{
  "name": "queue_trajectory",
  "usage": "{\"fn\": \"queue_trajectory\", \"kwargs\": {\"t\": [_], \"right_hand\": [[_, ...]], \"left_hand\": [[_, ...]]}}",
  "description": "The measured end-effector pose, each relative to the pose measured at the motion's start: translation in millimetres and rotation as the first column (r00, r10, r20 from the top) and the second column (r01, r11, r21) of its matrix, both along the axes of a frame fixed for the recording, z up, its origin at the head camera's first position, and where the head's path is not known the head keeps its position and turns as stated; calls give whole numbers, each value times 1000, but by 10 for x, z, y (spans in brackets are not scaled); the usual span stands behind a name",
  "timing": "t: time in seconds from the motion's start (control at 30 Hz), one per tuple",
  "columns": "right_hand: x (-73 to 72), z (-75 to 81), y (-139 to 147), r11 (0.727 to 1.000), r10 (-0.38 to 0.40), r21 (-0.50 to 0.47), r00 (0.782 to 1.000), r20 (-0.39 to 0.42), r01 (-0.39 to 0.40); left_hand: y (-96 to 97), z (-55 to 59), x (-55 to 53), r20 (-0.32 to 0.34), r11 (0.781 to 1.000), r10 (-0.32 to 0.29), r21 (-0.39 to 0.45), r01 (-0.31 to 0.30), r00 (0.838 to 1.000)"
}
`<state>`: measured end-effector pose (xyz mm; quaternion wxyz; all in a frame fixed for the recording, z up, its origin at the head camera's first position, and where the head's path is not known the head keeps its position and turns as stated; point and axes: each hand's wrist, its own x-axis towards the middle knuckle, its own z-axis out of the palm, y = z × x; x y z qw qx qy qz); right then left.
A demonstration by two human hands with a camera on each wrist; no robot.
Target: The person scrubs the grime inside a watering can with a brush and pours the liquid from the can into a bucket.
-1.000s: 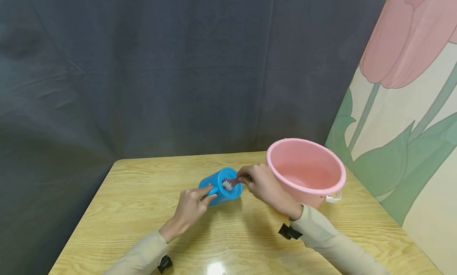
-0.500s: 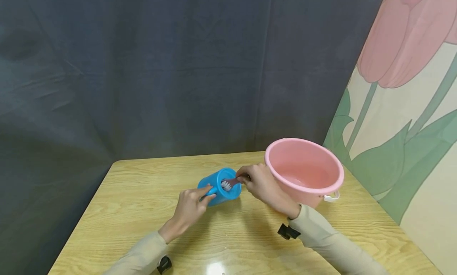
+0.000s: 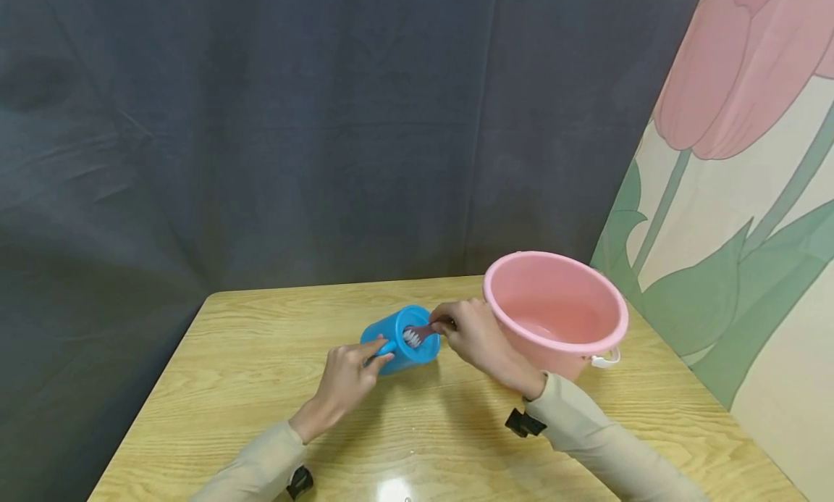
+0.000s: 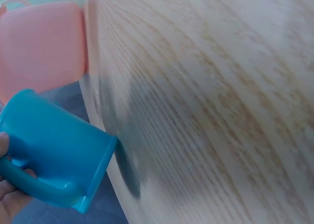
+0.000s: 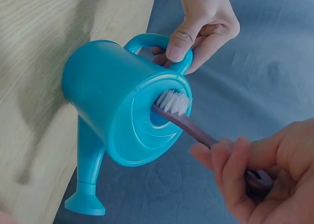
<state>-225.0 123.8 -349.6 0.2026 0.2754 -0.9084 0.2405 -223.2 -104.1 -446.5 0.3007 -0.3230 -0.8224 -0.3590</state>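
Note:
A blue watering can (image 3: 383, 331) tilts over the table, its top opening turned to the right. The left hand (image 3: 345, 380) grips the can's handle (image 5: 147, 40). In the right wrist view the spout (image 5: 89, 170) with its flared end points away from that handle. A brush (image 5: 194, 128) with a purple-brown handle and white bristles (image 5: 174, 102) is pinched in the right hand (image 3: 481, 340). The bristle head sits at the can's opening, partly inside the rim. Whether the can's base touches the table cannot be told.
A pink bucket (image 3: 554, 348) with a white handle piece stands on the wooden table (image 3: 260, 371), close beside the right hand. Behind the table hangs a dark curtain (image 3: 339, 140). A wall with painted tulips (image 3: 736, 270) borders the right side.
Both hands keep their holds on the watering can and the brush. The brush head shifts only slightly at the can's opening; the whole scene moves a little left in view.

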Motion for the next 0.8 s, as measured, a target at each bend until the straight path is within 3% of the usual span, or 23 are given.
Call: {"fn": "queue_trajectory", "kwargs": {"t": [0.47, 0.8], "right_hand": [[31, -48, -27, 999, -25, 45, 998, -57, 28], [36, -55, -27, 998, -31, 49, 997, -66, 35]], "left_hand": [[19, 31, 11, 31, 999, 14, -42, -12, 999], [12, 35, 5, -4, 999, 11, -49, -12, 1000]]}}
